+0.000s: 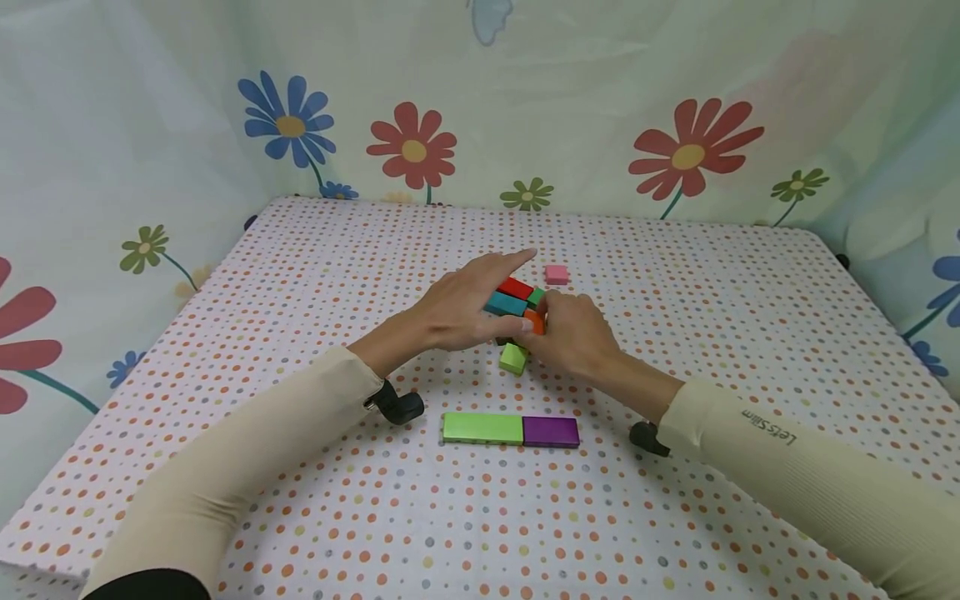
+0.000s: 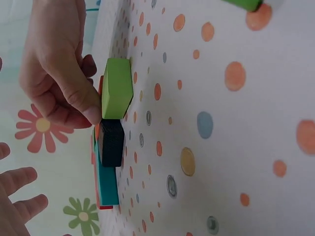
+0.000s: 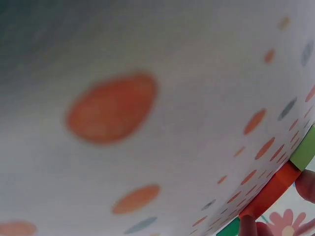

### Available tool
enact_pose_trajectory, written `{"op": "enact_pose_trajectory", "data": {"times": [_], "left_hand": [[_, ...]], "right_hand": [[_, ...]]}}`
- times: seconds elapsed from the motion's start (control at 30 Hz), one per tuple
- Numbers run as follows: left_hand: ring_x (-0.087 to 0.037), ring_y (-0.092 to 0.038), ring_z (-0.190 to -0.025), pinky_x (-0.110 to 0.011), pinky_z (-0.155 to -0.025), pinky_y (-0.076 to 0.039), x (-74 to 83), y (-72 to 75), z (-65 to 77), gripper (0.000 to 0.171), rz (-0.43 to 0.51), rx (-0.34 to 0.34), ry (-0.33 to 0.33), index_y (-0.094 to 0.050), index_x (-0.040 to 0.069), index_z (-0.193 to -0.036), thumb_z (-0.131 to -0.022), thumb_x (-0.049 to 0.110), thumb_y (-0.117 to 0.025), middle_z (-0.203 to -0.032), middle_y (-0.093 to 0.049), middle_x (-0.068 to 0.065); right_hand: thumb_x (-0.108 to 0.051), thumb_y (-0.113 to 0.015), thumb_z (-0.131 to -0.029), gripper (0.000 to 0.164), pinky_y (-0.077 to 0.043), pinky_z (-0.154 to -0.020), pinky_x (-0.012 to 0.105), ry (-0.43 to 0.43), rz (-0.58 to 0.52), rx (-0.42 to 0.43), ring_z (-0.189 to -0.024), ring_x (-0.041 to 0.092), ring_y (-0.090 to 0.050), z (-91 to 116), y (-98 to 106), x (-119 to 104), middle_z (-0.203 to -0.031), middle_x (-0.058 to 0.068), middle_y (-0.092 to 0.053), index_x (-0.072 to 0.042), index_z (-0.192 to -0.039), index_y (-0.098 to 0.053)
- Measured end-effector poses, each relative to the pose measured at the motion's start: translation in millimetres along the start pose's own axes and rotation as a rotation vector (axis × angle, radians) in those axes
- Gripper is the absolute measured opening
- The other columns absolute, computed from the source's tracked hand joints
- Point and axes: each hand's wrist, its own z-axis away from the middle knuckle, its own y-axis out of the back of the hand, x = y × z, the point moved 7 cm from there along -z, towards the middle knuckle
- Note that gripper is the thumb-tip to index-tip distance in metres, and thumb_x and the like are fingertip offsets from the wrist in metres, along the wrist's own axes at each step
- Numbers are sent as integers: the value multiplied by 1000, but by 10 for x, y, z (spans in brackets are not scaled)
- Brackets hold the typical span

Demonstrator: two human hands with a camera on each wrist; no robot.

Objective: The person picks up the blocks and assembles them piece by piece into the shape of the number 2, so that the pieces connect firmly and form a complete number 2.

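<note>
A small cluster of coloured blocks lies mid-table: a red block (image 1: 516,288), a teal block (image 1: 506,303), a green block (image 1: 536,297), an orange block (image 1: 535,322) and a lime block (image 1: 513,358). In the left wrist view a black block (image 2: 111,142) sits between the lime and teal ones. My right hand (image 1: 576,335) pinches the orange block, thumb near one end and a finger near the other in the right wrist view. Over the cluster's left side, my left hand (image 1: 472,304) is held with its fingers extended and spread, gripping nothing.
Nearer to me, a long light green block (image 1: 482,428) and a purple block (image 1: 551,432) lie end to end. A pink block (image 1: 557,274) lies behind the cluster. The dotted tablecloth (image 1: 360,517) covers the table, with a flowered curtain (image 1: 570,100) behind it.
</note>
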Motion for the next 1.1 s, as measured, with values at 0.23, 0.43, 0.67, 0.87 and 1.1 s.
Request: {"op": "enact_pose_trajectory", "data": {"times": [0.23, 0.43, 0.67, 0.87, 1.1], "left_hand": [[-23, -29, -148, -58, -109, -38, -21, -18, -33, 87, 6, -6, 9, -17, 34, -163, -89, 65, -52, -164, -30, -1], [-24, -31, -146, -58, -107, -41, -32, -17, -53, 87, 4, -4, 16, -18, 32, -163, -89, 62, -53, -164, -31, -3], [-24, -28, -149, -60, -110, -37, -39, -17, -49, 87, -5, -10, 22, -18, 32, -163, -90, 63, -54, -165, -30, -2], [-21, -26, -150, -59, -112, -35, -44, -39, -40, 87, -6, -22, 30, -15, 36, -163, -90, 65, -52, -165, -28, 2], [-23, -27, -150, -62, -112, -34, -24, -57, -46, 85, -2, -24, 11, -17, 34, -163, -92, 62, -52, -165, -29, -1]], "right_hand": [[-42, -66, -93, 50, -49, -63, 32, -14, -2, -35, -77, 27, -60, 11, 2, 23, -93, 15, -66, 4, -112, -57], [-40, -68, -92, 55, -48, -58, 30, -78, 2, -55, -75, 27, -60, 32, 21, 75, -93, 16, -67, 6, -119, -56], [-31, -67, -89, 44, -40, -51, 27, -102, 12, -54, -61, 22, -55, 32, 53, 145, -78, 12, -61, 7, -111, -60], [-29, -64, -90, 32, -39, -49, 26, -98, 8, -69, -57, 21, -53, 19, 38, 160, -70, 9, -59, 2, -91, -64], [-29, -66, -90, 31, -40, -49, 26, -63, 20, -66, -55, 21, -53, 18, 32, 134, -64, 7, -57, 1, -84, -66]]}}
